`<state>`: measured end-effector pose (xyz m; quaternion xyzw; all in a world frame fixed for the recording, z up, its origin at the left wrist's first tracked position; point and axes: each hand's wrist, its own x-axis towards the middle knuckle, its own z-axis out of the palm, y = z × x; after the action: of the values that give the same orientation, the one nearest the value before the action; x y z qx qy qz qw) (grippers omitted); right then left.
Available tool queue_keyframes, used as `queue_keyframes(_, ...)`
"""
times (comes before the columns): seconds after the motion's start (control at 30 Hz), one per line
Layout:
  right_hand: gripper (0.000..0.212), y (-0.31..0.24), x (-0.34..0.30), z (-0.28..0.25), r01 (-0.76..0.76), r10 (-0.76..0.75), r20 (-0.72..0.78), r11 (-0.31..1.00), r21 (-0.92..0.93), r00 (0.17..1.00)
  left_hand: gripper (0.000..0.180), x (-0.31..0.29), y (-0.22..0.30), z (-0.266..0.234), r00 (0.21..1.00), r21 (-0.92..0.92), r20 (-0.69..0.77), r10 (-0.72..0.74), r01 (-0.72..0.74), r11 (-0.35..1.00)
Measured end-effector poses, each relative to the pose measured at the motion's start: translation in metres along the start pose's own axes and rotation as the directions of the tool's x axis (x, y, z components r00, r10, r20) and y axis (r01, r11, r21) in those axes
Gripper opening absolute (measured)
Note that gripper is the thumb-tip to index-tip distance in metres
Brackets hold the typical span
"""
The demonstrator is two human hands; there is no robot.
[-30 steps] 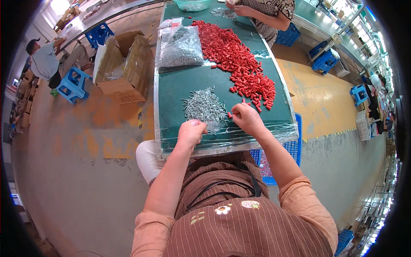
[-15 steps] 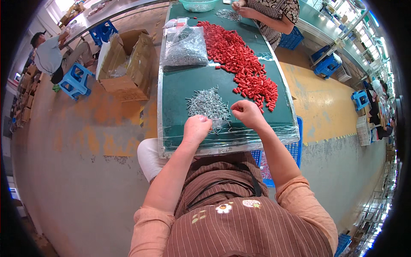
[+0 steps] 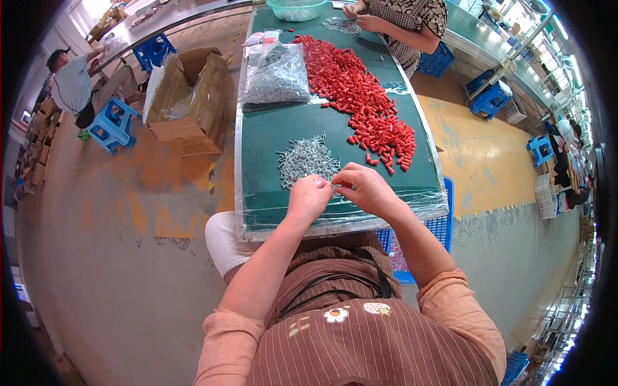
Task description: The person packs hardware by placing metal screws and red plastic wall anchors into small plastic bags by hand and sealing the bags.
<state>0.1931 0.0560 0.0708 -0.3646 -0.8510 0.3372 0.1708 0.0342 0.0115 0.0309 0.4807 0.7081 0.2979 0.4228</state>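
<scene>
At the near end of the green-topped table, my left hand point(image 3: 308, 198) and my right hand point(image 3: 367, 188) meet with their fingertips pinched together. Something small and pale seems to sit between the fingers, too tiny to name. Just beyond my left hand lies a loose heap of small silvery metal pins point(image 3: 308, 159), its near edge partly covered by my hands. A long spread of short red tubular pieces point(image 3: 360, 96) runs from the far middle of the table down its right side, ending beyond my right hand.
A clear plastic bag of silvery pins point(image 3: 277, 77) rests on the table's left side, near a green basket point(image 3: 297, 9). Across the table a co-worker's hands point(image 3: 360, 18) handle another pin pile. An open cardboard box point(image 3: 187, 103) and blue stool point(image 3: 114, 124) stand on the left floor.
My right hand has moved left and toward me, away from the red pieces, and its fingertips now meet my left hand's. My left hand has shifted slightly right.
</scene>
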Motion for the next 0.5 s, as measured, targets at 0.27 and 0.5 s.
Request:
queue_keyframes(0.27,0.021,-0.01,-0.004,-0.01,0.076,-0.08,-0.037,0.993,-0.092,0.996,0.022,0.002,-0.004,0.001,0.999,0.088,-0.029,0.027,-0.024,0.996)
queue_keyframes(0.5,0.023,-0.015,-0.002,-0.003,0.17,-0.163,0.049,0.932,-0.321,0.985,0.024,0.001,0.002,0.005,0.997,0.176,-0.039,0.072,-0.064,0.982)
